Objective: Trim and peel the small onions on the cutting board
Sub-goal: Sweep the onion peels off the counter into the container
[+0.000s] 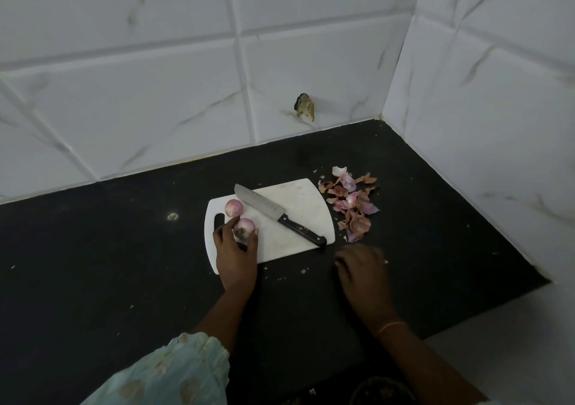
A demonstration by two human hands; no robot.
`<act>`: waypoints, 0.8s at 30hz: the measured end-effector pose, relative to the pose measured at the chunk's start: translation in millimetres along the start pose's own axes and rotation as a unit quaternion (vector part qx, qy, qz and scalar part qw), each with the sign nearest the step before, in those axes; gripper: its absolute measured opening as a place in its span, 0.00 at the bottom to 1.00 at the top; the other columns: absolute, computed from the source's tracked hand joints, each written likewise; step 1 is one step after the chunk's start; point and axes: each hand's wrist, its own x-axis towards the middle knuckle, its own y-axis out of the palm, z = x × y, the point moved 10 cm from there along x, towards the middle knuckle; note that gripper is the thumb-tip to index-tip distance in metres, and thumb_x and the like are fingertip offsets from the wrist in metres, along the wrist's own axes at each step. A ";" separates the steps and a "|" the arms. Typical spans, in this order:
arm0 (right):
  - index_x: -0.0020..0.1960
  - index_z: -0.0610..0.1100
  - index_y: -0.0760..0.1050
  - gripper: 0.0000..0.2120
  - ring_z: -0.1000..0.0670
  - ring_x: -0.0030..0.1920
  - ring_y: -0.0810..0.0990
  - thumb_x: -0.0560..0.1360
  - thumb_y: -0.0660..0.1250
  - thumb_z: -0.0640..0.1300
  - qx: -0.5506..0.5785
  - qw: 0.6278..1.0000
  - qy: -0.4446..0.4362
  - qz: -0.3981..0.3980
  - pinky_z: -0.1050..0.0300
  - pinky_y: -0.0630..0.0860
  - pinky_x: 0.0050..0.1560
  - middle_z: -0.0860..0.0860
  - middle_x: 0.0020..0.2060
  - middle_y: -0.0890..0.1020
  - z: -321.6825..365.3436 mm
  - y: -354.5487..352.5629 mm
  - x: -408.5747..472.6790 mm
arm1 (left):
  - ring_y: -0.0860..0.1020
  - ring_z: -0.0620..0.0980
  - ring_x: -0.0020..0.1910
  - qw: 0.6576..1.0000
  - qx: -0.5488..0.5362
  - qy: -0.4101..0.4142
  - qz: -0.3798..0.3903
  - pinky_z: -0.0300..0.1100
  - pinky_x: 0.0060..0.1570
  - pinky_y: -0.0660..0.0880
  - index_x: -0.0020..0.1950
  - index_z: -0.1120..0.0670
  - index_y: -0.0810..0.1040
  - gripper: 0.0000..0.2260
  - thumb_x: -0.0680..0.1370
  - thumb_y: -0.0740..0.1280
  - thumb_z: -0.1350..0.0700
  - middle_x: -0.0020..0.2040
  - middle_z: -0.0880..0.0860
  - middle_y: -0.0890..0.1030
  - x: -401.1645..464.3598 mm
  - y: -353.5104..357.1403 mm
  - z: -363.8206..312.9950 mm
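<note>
Head view, looking down on a black counter (pixel 109 264) in a corner of white marbled wall tiles (pixel 155 93). No readable writing or brand anywhere; nothing legible on the blade.

White cutting board (pixel 298 214) lying on the counter, long axis tilted from lower left up to upper right, handle slot at the left end. On its left part, two small onions: far onion (pixel 233 208) resting free just above the slot, near onion (pixel 245 228) just below it and close beside it, darker root end turned toward the camera. Left hand (pixel 236 255) curled around the near onion, fingers on its left side and thumb on its right, gripping it against the board.

Knife (pixel 278 218) flat on the board, long axis diagonal: blade tip toward upper left near the far onion, black handle toward lower right, its end reaching the board's near right edge.

Right hand (pixel 362 269) on the counter just below and right of the knife handle, blurred, fingers loosely bent, holding nothing visible.

Pile of onion skins (pixel 351 202) on the counter just right of the board. Dark chipped spot (pixel 305 105) on the back wall. Pale patterned sleeve (pixel 174 370) at bottom left.
</note>
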 end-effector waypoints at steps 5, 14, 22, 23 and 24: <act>0.76 0.44 0.61 0.26 0.49 0.77 0.58 0.79 0.50 0.48 0.059 0.946 -0.179 0.263 0.50 0.43 0.75 0.47 0.76 0.63 111.3 72.9 -34.0 | 0.80 0.49 0.42 1.000 0.004 0.001 -0.006 0.47 0.48 0.78 0.67 0.48 0.71 0.19 0.78 0.70 0.47 0.66 0.46 0.69 0.4 0.1 0.2; 0.76 0.46 0.61 0.27 0.51 0.76 0.57 0.80 0.52 0.56 -0.067 0.974 -0.100 0.194 0.48 0.48 0.73 0.49 0.76 0.63 39.2 64.4 -33.5 | 0.80 0.49 0.42 1.000 0.006 -0.004 -0.012 0.51 0.48 0.80 0.68 0.48 0.71 0.20 0.78 0.69 0.48 0.68 0.46 0.68 -1.8 -1.9 -0.6; 0.77 0.49 0.56 0.28 0.48 0.78 0.45 0.80 0.46 0.57 -0.102 0.984 0.090 0.119 0.43 0.40 0.76 0.48 0.78 0.55 -56.5 17.9 -21.7 | 0.78 0.44 0.39 0.999 -0.010 -0.022 -0.023 0.45 0.47 0.74 0.71 0.48 0.72 0.22 0.78 0.70 0.48 0.68 0.48 0.70 -3.9 -4.4 -0.9; 0.78 0.50 0.52 0.30 0.48 0.78 0.42 0.79 0.46 0.59 -0.082 0.983 0.115 0.115 0.45 0.39 0.77 0.49 0.79 0.50 -63.3 15.5 -21.4 | 0.78 0.45 0.40 0.999 -0.011 -0.022 -0.021 0.45 0.47 0.74 0.71 0.48 0.72 0.22 0.78 0.70 0.48 0.69 0.48 0.70 -4.8 -4.2 -1.4; 0.79 0.50 0.49 0.31 0.48 0.78 0.40 0.79 0.47 0.61 -0.068 0.982 0.133 0.115 0.46 0.39 0.76 0.49 0.79 0.46 -69.1 14.2 -18.6 | 0.78 0.46 0.41 1.000 -0.012 -0.021 -0.017 0.45 0.48 0.75 0.71 0.47 0.71 0.22 0.78 0.70 0.47 0.69 0.48 0.70 -4.4 -2.6 -2.8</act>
